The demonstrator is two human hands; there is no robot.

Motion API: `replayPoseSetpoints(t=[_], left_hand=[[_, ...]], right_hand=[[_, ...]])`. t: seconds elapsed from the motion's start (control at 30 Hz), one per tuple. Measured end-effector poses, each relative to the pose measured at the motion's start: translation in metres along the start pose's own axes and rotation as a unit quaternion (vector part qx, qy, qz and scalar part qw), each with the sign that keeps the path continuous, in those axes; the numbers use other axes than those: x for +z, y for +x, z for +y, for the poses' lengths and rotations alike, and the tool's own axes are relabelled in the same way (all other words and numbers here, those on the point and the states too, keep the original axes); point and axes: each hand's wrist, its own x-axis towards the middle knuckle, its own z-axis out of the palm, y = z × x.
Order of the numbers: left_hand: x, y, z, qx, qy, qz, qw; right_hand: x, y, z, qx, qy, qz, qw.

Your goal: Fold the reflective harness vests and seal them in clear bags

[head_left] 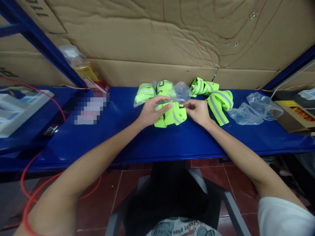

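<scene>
Blue shelf (118, 141), clear bags (256, 113) and spare neon bands (218, 100) beside left hand (150, 112), right hand (199, 112), both gripping one band (170, 118).

On a blue shelf (157, 144) backed by cardboard (152, 42), the left hand (150, 111) and right hand (198, 111) pinch a folded neon-yellow reflective band (171, 117) between them, with bagged bands (145, 93) behind, loose bands (216, 98) just right, and empty plastic bags (256, 111) farther right.

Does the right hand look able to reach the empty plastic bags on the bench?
Probably yes: the bags lie uncovered just right of the right hand, though it pinches a yellow band.
</scene>
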Motion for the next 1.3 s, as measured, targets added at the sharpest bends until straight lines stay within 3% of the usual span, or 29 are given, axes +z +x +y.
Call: replayPoseSetpoints(t=[0.1, 0.27, 0.4, 0.57, 0.77, 1.03, 1.17, 1.3], left_hand=[[0.007, -0.001, -0.001, -0.023, 0.011, 0.041, 0.999], [0.009, -0.004, -0.006, -0.034, 0.039, 0.060, 0.997], [0.005, -0.004, -0.011, -0.025, 0.085, 0.104, 0.991], [0.006, -0.005, -0.012, -0.007, 0.148, 0.115, 0.982], [0.009, -0.006, -0.011, -0.011, 0.172, 0.065, 0.983], [0.006, -0.002, -0.017, -0.036, 0.108, -0.008, 0.993], [0.005, 0.001, -0.020, -0.034, 0.037, -0.054, 0.997], [0.007, 0.003, -0.018, -0.015, 0.027, -0.034, 0.999]], right_hand=[[0.007, -0.001, -0.002, 0.029, 0.050, 0.005, 0.998], [0.011, 0.001, 0.001, 0.056, 0.093, 0.007, 0.994], [0.008, 0.000, 0.001, 0.014, 0.029, 0.022, 0.999], [0.007, -0.003, -0.005, -0.055, -0.044, 0.024, 0.997], [0.008, -0.006, -0.014, -0.104, -0.067, 0.003, 0.992], [0.009, -0.007, -0.017, -0.140, -0.038, -0.002, 0.989], [0.008, -0.007, -0.017, -0.137, -0.033, -0.034, 0.989], [0.007, -0.006, -0.019, -0.145, -0.051, -0.044, 0.987]])
